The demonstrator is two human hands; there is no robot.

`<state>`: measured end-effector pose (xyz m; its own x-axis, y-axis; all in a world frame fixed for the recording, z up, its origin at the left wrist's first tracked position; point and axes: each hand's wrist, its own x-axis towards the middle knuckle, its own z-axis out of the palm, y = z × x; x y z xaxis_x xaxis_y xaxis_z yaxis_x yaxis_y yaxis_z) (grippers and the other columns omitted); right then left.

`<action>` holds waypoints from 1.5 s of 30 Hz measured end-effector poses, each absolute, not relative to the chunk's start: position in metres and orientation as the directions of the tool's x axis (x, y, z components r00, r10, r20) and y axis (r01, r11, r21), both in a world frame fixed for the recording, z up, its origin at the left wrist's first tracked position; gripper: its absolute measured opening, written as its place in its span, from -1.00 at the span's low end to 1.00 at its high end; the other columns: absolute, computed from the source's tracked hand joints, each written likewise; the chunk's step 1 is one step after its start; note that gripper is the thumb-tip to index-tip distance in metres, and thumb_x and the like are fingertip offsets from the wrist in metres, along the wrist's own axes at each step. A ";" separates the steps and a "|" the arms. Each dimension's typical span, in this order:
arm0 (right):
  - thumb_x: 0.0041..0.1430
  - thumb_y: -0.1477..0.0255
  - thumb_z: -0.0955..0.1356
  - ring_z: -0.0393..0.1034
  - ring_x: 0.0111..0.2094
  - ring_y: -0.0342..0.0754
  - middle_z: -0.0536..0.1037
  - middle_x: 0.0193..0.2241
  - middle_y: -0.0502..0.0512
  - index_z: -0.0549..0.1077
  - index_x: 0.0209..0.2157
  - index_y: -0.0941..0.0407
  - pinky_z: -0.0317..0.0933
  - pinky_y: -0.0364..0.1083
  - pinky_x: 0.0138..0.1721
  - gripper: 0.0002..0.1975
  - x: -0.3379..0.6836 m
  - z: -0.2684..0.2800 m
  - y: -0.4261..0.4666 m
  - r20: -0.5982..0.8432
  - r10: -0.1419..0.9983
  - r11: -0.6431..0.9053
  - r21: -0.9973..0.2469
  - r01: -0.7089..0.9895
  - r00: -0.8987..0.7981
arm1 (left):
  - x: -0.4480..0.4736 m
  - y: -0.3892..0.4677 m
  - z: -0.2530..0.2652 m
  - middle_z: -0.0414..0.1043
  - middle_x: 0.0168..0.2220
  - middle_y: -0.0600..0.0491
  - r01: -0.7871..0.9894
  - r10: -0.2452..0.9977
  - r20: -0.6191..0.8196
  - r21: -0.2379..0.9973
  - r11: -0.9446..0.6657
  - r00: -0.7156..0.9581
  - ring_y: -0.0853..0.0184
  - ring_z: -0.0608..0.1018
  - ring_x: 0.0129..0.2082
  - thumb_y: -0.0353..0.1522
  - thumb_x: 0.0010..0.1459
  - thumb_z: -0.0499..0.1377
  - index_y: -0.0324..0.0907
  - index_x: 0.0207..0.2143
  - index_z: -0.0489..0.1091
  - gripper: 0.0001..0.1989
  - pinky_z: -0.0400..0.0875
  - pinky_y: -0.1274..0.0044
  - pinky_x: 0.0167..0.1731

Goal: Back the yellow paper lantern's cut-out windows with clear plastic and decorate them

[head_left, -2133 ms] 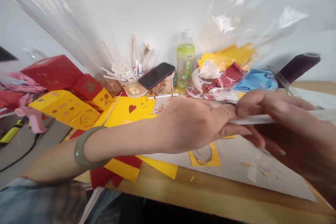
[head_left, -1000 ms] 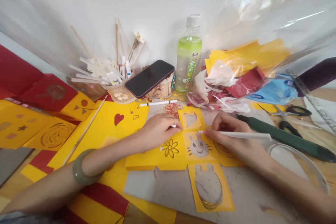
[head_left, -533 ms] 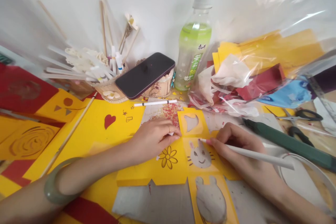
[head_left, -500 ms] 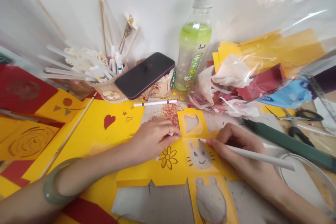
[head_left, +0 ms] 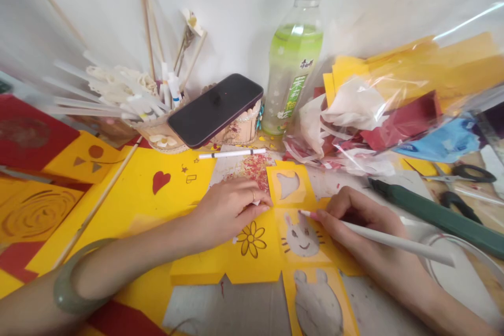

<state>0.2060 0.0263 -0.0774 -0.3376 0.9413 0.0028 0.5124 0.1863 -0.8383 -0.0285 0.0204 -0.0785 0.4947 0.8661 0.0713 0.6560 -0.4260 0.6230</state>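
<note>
My right hand (head_left: 360,231) pinches a white marker (head_left: 397,241) with a pink section by its nib. The nib rests at the right ear of a rabbit face (head_left: 303,239), which has drawn eyes, mouth and whiskers and sits in a cut-out of the yellow card (head_left: 260,268). The other ear is coloured pink. My left hand (head_left: 232,207) lies on the card just left of the rabbit, fingers curled in and closed. A bit of white shows between thumb and forefinger; the rest is hidden. Below the hand is a flower outline (head_left: 251,240).
Behind the card lies another white marker (head_left: 232,154). A phone (head_left: 216,110) leans on decorated pots of sticks and pens. A green drink bottle (head_left: 295,58) stands near a clear bag of paper scraps (head_left: 354,110). To the right are a dark green tool (head_left: 433,215) and scissors (head_left: 468,174).
The view has shifted slightly. Both hands keep nearly the same place on the card, and the marker nib remains at the rabbit's right ear.
</note>
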 end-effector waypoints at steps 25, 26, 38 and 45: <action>0.11 0.35 0.33 0.09 -0.63 -0.20 0.24 -0.67 -0.12 0.17 -0.62 0.07 -0.04 -0.20 -0.66 -0.69 0.208 -0.082 0.025 0.003 0.935 0.187 -0.852 0.489 -0.354 | -0.029 0.021 -0.082 0.47 -0.33 0.05 0.632 0.855 0.117 0.624 -0.459 0.506 0.34 0.46 -0.30 -0.39 0.25 -0.01 -0.20 -0.27 0.43 -0.79 0.31 0.50 -0.30; 0.11 0.35 0.33 0.09 -0.63 -0.20 0.24 -0.67 -0.12 0.17 -0.61 0.07 -0.03 -0.20 -0.66 -0.69 0.208 -0.081 0.026 0.013 0.941 0.183 -0.861 0.474 -0.339 | -0.029 0.021 -0.082 0.47 -0.34 0.05 0.632 0.855 0.118 0.623 -0.460 0.505 0.34 0.46 -0.30 -0.38 0.25 -0.01 -0.20 -0.27 0.43 -0.79 0.31 0.49 -0.30; 0.11 0.33 0.33 0.10 -0.63 -0.20 0.29 -0.66 -0.10 0.21 -0.60 0.06 0.00 -0.21 -0.66 -0.72 0.206 -0.079 0.025 0.037 0.959 0.174 -0.858 0.483 -0.281 | -0.030 0.021 -0.082 0.47 -0.35 0.04 0.617 0.845 0.145 0.622 -0.482 0.514 0.34 0.46 -0.32 -0.41 0.24 0.02 -0.25 -0.27 0.43 -0.81 0.30 0.50 -0.32; 0.09 0.37 0.33 0.11 -0.66 -0.21 0.26 -0.70 -0.11 0.20 -0.62 0.07 -0.01 -0.21 -0.68 -0.72 0.202 -0.077 0.026 0.046 0.957 0.191 -0.841 0.506 -0.286 | -0.029 0.020 -0.081 0.47 -0.35 0.05 0.629 0.851 0.137 0.616 -0.474 0.507 0.34 0.47 -0.31 -0.40 0.24 0.01 -0.22 -0.28 0.43 -0.80 0.31 0.50 -0.31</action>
<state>0.2020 0.0257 -0.0767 -0.2859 0.9572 0.0456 0.5064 0.1913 -0.8408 -0.0295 0.0202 -0.0806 0.5071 0.8509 0.1372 0.6288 -0.4741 0.6163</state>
